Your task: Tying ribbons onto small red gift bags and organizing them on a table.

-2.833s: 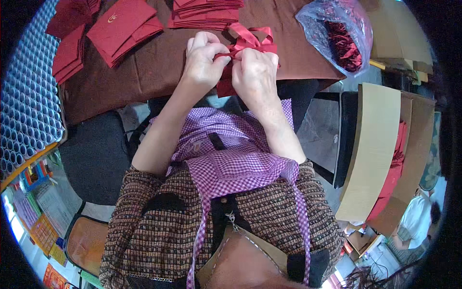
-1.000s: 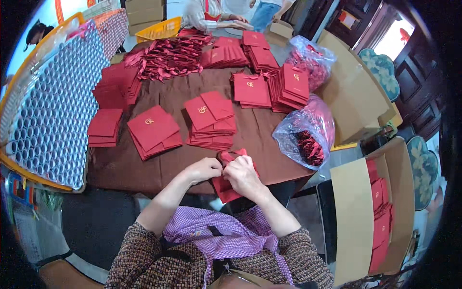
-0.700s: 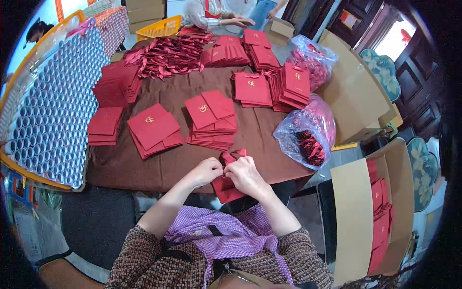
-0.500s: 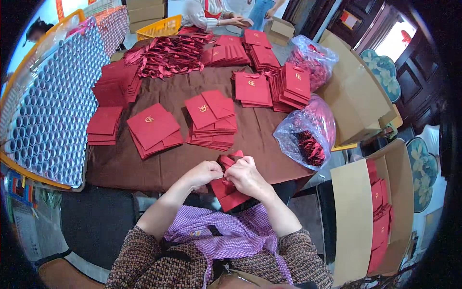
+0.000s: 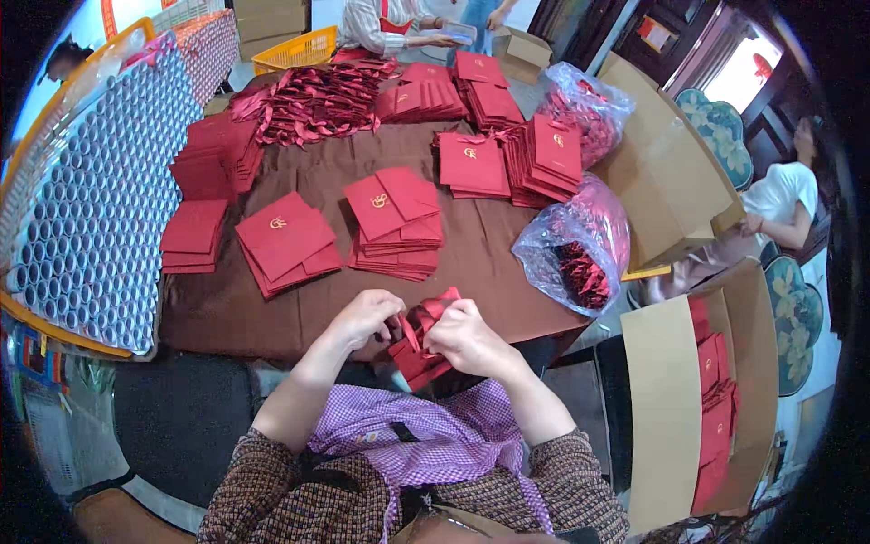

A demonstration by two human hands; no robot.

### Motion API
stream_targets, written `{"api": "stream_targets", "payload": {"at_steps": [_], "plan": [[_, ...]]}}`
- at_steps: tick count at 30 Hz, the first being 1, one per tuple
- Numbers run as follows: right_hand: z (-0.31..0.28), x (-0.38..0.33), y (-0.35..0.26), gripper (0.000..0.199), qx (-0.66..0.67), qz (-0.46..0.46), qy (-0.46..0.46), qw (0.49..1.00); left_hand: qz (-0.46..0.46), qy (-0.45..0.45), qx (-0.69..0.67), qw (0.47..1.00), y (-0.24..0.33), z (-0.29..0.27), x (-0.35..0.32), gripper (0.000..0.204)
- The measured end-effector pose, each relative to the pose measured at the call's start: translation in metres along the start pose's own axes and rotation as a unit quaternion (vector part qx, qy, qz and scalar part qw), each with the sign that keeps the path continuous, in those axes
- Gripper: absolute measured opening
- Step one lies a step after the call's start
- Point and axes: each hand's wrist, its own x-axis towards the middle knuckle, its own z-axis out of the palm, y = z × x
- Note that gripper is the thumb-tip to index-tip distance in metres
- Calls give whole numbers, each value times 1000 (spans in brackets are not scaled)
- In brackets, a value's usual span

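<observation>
A small red paper gift bag (image 5: pixel 419 367) is tilted at the table's near edge, just in front of my body. A glossy red ribbon (image 5: pixel 410 334) runs across its upper part, between my hands. My left hand (image 5: pixel 367 319) is at the bag's left side, its fingers bent in a pinch at the ribbon, the tips partly hidden. Closed over the bag's upper right side, my right hand (image 5: pixel 468 339) grips the bag and ribbon there. Beyond my hands lie a stack of red bags (image 5: pixel 394 227) and a smaller stack of red bags (image 5: pixel 288 240).
A rack of round tubes (image 5: pixel 104 199) lines the left side. Ribboned bags (image 5: pixel 317 100) are heaped at the back. Plastic sacks (image 5: pixel 575 245) and cardboard boxes (image 5: pixel 666 412) stand at the right. A person (image 5: pixel 784 204) is at the far right; another person (image 5: pixel 385 27) works across the table.
My hands have moved apart, the left one going left and up, and the ribbon now shows between them. A person has come into view at the right.
</observation>
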Motion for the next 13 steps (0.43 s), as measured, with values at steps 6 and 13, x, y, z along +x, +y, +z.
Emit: {"api": "stream_targets", "payload": {"at_steps": [6, 13], "plan": [[-12, 2, 0, 9, -48, 27, 27, 998, 17, 74, -26, 997, 1, 0, 2, 17], [-15, 0, 4, 10, -57, 41, 31, 997, 41, 107, -91, 989, -6, 3, 8, 20]]}}
